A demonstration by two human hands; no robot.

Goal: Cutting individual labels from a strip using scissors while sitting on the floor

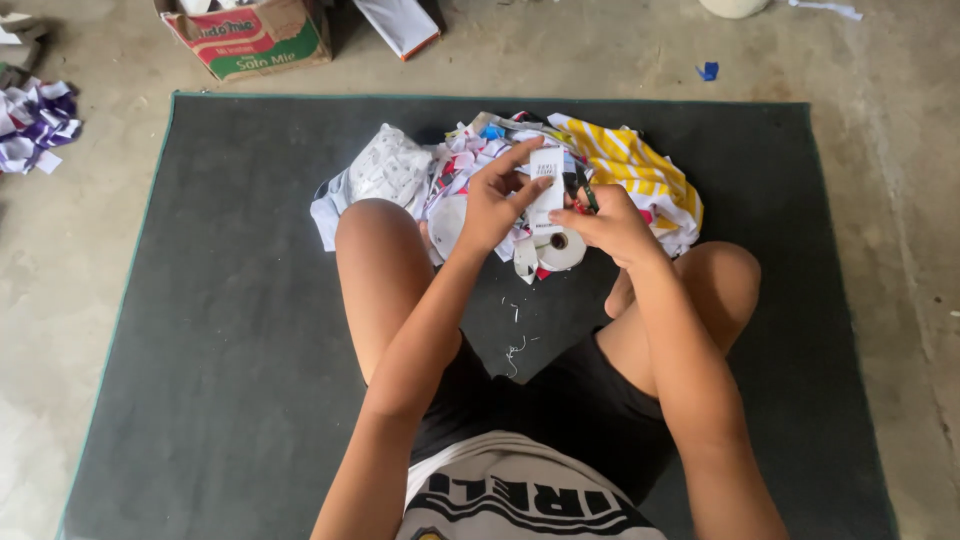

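Observation:
I sit cross-legged on a dark grey mat [230, 330]. My left hand [497, 200] pinches a small white label strip [546, 190] that hangs from a white roll [563, 248]. Against the strip's right edge, my right hand [610, 225] grips small dark scissors [585, 190]. Behind both hands lies a heap of cloth pieces [470, 160], white and patterned, with a yellow striped piece [635, 165] on its right.
A cardboard box [250, 35] stands beyond the mat at the upper left. Purple and white scraps [35, 120] lie on the concrete floor at far left. Thread bits [515, 350] lie on the mat between my legs. A small blue scrap [708, 71] lies on the floor.

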